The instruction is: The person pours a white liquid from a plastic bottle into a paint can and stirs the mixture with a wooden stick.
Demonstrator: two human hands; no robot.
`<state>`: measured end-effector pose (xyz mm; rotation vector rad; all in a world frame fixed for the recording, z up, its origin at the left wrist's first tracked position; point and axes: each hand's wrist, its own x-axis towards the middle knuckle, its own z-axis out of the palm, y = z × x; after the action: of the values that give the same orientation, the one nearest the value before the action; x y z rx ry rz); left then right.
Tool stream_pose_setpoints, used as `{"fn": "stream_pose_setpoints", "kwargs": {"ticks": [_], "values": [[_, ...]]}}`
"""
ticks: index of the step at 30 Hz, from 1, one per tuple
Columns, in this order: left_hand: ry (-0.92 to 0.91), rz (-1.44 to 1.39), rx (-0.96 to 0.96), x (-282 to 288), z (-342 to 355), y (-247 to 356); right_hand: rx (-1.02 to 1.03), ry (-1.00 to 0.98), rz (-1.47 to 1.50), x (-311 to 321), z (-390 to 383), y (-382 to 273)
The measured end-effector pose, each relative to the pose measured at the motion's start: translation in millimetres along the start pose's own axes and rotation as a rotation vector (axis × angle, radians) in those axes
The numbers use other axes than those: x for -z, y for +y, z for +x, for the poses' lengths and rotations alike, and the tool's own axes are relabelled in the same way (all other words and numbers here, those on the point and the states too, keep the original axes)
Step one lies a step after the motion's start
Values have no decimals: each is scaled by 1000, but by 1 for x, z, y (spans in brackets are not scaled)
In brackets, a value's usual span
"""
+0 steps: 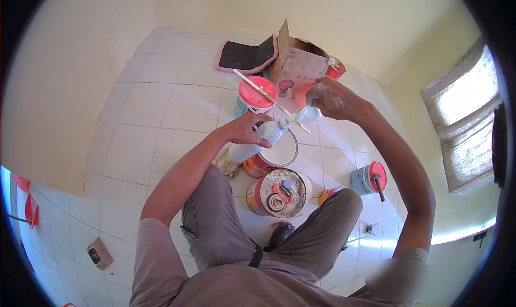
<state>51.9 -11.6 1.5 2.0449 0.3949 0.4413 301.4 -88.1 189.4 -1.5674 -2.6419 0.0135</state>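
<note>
My left hand (248,128) is wrapped round a white plastic bottle (262,142), which leans with its mouth up and to the right. My right hand (334,97) is closed on a white, crumpled funnel-like piece (306,114). The narrow end of that piece meets the bottle's mouth; whether it is inside or only touching, I cannot tell. Just below the bottle stands an open paint can (280,151) with a whitish inside. Nearer to me is a paint-smeared metal can (259,198) with a red handle and a blue cap on its top.
Beyond my hands stand a red-lidded bucket (257,91) with a pale stick (269,96) across it, a cardboard box (301,69) and a dark mat (244,57). A blue-and-white bucket (363,180) is at right; a small jar (372,229) and a block (100,253) lie on the tiles.
</note>
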Motion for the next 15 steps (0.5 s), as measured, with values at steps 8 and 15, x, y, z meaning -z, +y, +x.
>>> {"fn": "stream_pose_setpoints", "kwargs": {"ticks": [8, 15], "values": [[2, -8, -1, 1, -1, 3, -2, 19, -66, -4, 0, 3], [5, -7, 15, 0, -2, 1, 28, 49, -3, -7, -1, 3]]}}
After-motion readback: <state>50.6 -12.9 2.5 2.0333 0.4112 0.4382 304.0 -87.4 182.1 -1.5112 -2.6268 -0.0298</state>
